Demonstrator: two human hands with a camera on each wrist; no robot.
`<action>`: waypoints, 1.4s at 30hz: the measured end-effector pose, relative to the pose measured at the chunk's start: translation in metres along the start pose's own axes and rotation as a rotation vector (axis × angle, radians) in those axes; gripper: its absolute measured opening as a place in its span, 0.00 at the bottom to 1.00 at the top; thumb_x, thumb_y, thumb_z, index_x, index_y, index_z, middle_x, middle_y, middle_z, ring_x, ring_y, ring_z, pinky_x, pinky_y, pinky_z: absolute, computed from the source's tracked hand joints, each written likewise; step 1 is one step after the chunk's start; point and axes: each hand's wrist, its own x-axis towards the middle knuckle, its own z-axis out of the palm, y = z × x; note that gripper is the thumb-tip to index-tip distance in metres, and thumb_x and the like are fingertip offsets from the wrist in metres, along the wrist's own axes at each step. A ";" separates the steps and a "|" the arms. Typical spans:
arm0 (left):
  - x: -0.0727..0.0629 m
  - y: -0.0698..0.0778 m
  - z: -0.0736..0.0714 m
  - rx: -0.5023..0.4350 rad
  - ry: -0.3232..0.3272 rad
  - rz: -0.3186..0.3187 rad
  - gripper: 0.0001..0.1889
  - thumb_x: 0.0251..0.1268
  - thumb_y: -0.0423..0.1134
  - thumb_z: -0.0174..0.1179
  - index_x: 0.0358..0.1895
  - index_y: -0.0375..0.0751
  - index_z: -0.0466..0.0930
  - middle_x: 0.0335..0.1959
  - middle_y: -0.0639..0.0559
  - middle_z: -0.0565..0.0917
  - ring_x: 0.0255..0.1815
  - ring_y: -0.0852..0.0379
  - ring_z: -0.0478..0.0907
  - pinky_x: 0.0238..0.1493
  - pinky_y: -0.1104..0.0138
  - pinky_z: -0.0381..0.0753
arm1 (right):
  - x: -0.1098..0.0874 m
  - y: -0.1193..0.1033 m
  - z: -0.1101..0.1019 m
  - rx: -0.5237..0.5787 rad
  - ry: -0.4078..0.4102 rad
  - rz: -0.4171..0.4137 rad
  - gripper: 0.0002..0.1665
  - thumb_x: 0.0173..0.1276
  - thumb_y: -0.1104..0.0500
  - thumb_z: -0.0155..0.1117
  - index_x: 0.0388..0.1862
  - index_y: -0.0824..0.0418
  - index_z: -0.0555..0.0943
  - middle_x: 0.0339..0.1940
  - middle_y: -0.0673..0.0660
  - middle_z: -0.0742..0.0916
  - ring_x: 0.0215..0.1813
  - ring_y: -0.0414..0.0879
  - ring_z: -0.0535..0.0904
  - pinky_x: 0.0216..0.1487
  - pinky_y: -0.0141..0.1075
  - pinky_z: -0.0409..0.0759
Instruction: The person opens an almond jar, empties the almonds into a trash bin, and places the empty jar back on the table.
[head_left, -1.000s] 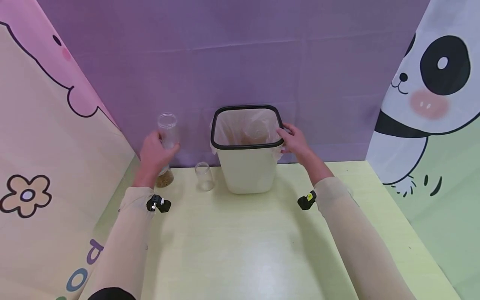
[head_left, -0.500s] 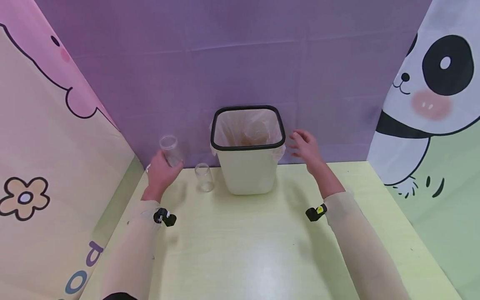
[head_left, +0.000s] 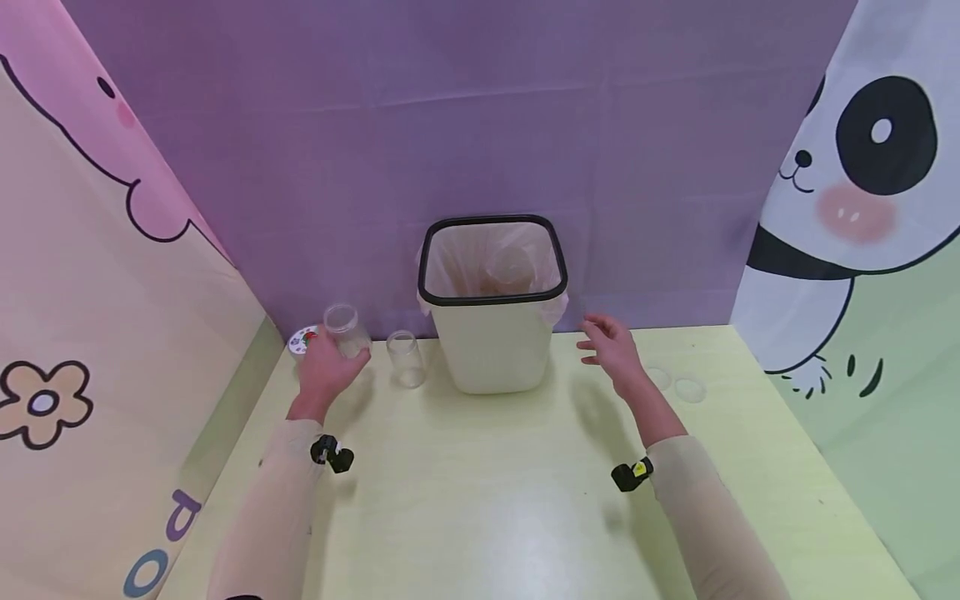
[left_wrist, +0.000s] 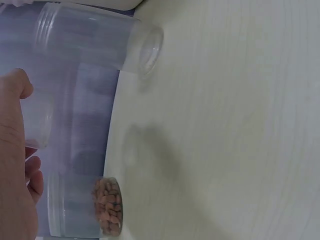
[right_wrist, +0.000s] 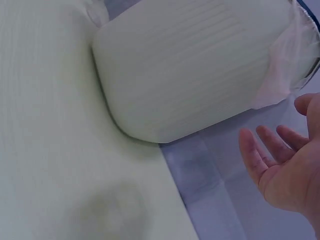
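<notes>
Your left hand [head_left: 327, 367]: gripping a clear cylindrical plastic jar [head_left: 346, 327], now lower above pale wood-grain table [head_left: 480, 475], setting-down seemingly unfinished. Your right hand [head_left: 617, 353]: empty, relaxed, also lower.

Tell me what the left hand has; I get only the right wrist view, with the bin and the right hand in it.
Observer: The left hand holds a clear jar, as the head view shows.
Operator: Check what stands past that jar, on the side away from the bin.
Observer: The left wrist view shows another jar there, with brown pellets at its bottom.
Operator: Now look to the right of the right hand and report.
Observer: In the head view, two clear round discs lie on the table there.
</notes>
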 end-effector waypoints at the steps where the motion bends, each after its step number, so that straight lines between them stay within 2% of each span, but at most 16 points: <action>1: -0.001 -0.002 0.002 0.000 -0.013 -0.005 0.38 0.55 0.53 0.66 0.61 0.31 0.63 0.48 0.32 0.77 0.47 0.33 0.76 0.44 0.43 0.75 | -0.001 0.004 0.001 -0.003 -0.004 0.011 0.30 0.77 0.50 0.52 0.70 0.66 0.65 0.64 0.65 0.76 0.56 0.60 0.77 0.41 0.37 0.82; 4: -0.006 -0.008 0.005 0.011 -0.048 -0.016 0.38 0.56 0.53 0.66 0.62 0.31 0.63 0.51 0.31 0.77 0.49 0.33 0.76 0.46 0.43 0.74 | -0.002 0.014 0.004 -0.015 -0.008 0.035 0.28 0.76 0.52 0.53 0.68 0.65 0.67 0.62 0.65 0.77 0.52 0.56 0.80 0.42 0.38 0.82; 8: -0.010 -0.012 0.010 0.039 -0.093 -0.025 0.38 0.56 0.54 0.66 0.62 0.31 0.64 0.51 0.31 0.78 0.50 0.34 0.76 0.47 0.44 0.74 | -0.004 0.025 0.007 -0.027 -0.010 0.051 0.26 0.76 0.54 0.52 0.67 0.65 0.69 0.60 0.64 0.79 0.52 0.58 0.80 0.41 0.38 0.82; 11: -0.011 -0.015 0.015 0.042 -0.130 -0.047 0.39 0.56 0.54 0.66 0.62 0.32 0.62 0.52 0.31 0.78 0.52 0.34 0.75 0.48 0.44 0.74 | -0.008 0.033 0.009 -0.043 -0.022 0.068 0.26 0.75 0.54 0.52 0.66 0.66 0.69 0.60 0.65 0.79 0.54 0.61 0.79 0.42 0.39 0.82; 14: -0.012 -0.016 0.019 0.045 -0.162 -0.064 0.40 0.56 0.55 0.65 0.62 0.30 0.61 0.53 0.30 0.76 0.53 0.33 0.74 0.50 0.43 0.73 | -0.012 0.041 0.012 -0.056 -0.035 0.088 0.27 0.74 0.54 0.54 0.66 0.67 0.69 0.59 0.65 0.79 0.53 0.60 0.79 0.42 0.39 0.81; 19: -0.013 -0.020 0.026 0.078 -0.207 -0.098 0.40 0.57 0.60 0.63 0.59 0.28 0.63 0.52 0.29 0.75 0.52 0.32 0.73 0.49 0.42 0.73 | -0.018 0.053 0.018 -0.066 -0.051 0.095 0.26 0.73 0.55 0.57 0.65 0.68 0.71 0.57 0.64 0.80 0.50 0.59 0.80 0.42 0.41 0.82; 23: -0.016 -0.023 0.033 0.074 -0.239 -0.131 0.42 0.57 0.61 0.63 0.60 0.28 0.63 0.54 0.28 0.74 0.54 0.31 0.73 0.51 0.41 0.72 | -0.023 0.061 0.022 -0.073 -0.073 0.083 0.24 0.73 0.58 0.56 0.63 0.70 0.71 0.54 0.65 0.81 0.47 0.59 0.81 0.41 0.40 0.82; 29: -0.017 -0.025 0.042 0.059 -0.236 -0.145 0.40 0.58 0.60 0.63 0.60 0.29 0.64 0.55 0.29 0.75 0.54 0.31 0.72 0.52 0.41 0.72 | -0.028 0.066 0.027 -0.075 -0.089 0.075 0.22 0.74 0.60 0.54 0.61 0.72 0.72 0.53 0.69 0.81 0.49 0.65 0.80 0.40 0.40 0.82; 36: -0.020 -0.023 0.050 0.036 -0.260 -0.136 0.41 0.60 0.59 0.62 0.63 0.28 0.63 0.55 0.29 0.75 0.55 0.32 0.73 0.52 0.43 0.72 | -0.032 0.072 0.030 -0.094 -0.115 0.095 0.22 0.73 0.60 0.54 0.60 0.71 0.72 0.52 0.68 0.82 0.47 0.61 0.82 0.41 0.42 0.82; 42: -0.020 -0.026 0.054 0.048 -0.262 -0.120 0.41 0.60 0.58 0.62 0.62 0.26 0.62 0.54 0.27 0.75 0.55 0.32 0.74 0.53 0.43 0.72 | -0.035 0.075 0.032 -0.077 -0.113 0.099 0.22 0.72 0.61 0.55 0.59 0.72 0.72 0.51 0.69 0.82 0.46 0.63 0.81 0.40 0.43 0.82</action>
